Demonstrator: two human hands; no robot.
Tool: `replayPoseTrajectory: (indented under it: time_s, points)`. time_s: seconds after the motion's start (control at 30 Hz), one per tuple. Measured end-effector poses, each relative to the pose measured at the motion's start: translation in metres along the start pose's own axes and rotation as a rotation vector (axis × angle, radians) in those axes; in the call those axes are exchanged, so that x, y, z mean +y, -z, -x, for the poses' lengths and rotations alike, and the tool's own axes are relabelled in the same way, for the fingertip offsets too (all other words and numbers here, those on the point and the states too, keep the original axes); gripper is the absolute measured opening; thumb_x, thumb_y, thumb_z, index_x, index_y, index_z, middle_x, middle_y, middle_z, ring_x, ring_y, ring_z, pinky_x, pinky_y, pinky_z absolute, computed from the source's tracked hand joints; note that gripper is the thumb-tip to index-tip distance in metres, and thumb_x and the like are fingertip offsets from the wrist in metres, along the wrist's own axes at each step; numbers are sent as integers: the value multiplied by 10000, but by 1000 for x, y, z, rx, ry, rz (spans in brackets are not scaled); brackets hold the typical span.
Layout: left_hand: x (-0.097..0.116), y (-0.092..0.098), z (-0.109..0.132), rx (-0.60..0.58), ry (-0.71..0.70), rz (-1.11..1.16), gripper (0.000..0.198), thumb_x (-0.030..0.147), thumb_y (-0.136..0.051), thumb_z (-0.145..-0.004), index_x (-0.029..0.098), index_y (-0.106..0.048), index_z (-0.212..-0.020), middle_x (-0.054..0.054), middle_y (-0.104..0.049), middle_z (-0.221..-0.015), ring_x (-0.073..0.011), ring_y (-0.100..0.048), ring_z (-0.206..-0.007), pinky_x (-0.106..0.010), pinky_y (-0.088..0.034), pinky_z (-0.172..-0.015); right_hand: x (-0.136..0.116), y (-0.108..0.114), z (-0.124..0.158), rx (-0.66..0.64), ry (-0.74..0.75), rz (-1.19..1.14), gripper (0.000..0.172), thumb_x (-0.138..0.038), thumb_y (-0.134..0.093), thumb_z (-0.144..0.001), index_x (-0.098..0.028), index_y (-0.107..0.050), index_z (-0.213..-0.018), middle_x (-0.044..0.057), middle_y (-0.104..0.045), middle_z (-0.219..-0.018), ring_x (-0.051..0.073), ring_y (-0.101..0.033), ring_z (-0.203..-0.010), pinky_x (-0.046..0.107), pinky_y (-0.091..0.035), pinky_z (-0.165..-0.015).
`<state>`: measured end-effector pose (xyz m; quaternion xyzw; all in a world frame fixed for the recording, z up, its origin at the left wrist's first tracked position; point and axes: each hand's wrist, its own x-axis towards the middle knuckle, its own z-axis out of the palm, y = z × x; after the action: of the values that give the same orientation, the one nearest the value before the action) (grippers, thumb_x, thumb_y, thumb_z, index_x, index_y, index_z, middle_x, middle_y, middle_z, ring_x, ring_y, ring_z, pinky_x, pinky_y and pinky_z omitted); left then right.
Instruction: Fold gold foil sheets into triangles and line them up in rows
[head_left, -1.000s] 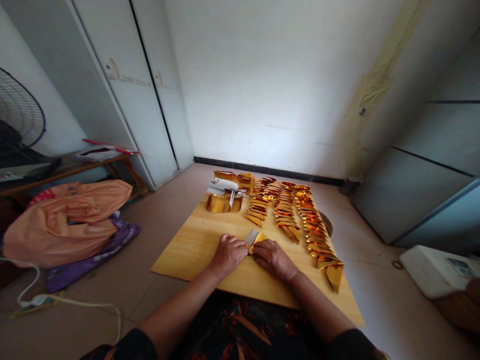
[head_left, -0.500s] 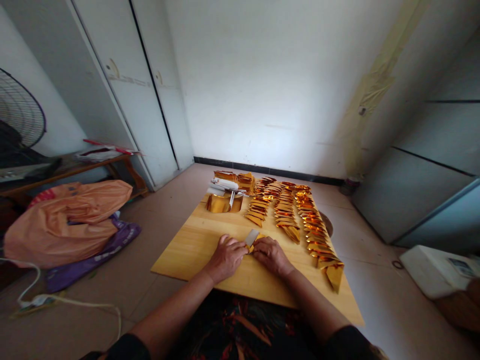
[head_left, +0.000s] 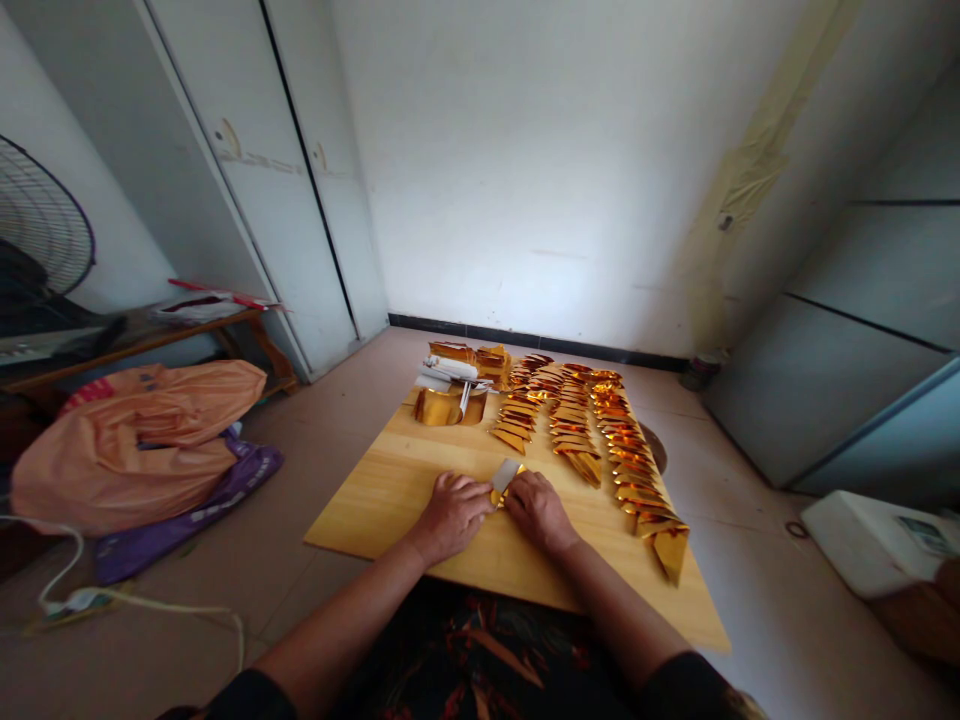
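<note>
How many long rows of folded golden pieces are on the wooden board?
3: a left row, a middle row, and a right row near the right edge of the wooden board. They crowd together far back, so another may be hidden.

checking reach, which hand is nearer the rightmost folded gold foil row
Right. The right hand is left of that folded gold foil row; the left hand is farther left.

- Soft, rather dim light; the white wall (head_left: 517, 190) is brightest at upper centre.
- Gold foil pieces (head_left: 628, 452) give orange glints right of centre.
- Upper right corner is in shadow.
- Edges look stretched, small details blurred.
</note>
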<state>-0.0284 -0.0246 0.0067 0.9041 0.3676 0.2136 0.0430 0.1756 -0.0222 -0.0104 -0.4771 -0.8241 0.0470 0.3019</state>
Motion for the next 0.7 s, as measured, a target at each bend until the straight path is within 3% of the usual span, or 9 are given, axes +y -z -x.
replayPoseTrajectory:
  time_s: [0.17, 0.7]
  points:
    - [5, 4, -1, -27, 19, 11, 240, 139, -504, -839, 289, -667, -930, 11, -652, -1163, -189, -537, -1040, -460, -302, -968, -1, -4, 0, 23, -9, 37, 198, -157, -498, -877, -188, -566, -694, 46, -562, -761, 172, -481, -735, 284, -388, -701]
    - [9, 6, 5, -79, -31, -51, 385, 117, -457, -843, 292, -528, -1178, -35, -597, -1241, -202, -510, -1108, -531, -197, -1070, -3, -4, -1, 35, -43, 10, 144, -96, -546, -801, -192, -538, -694, 35, -551, -758, 167, -472, -719, 275, -380, -674]
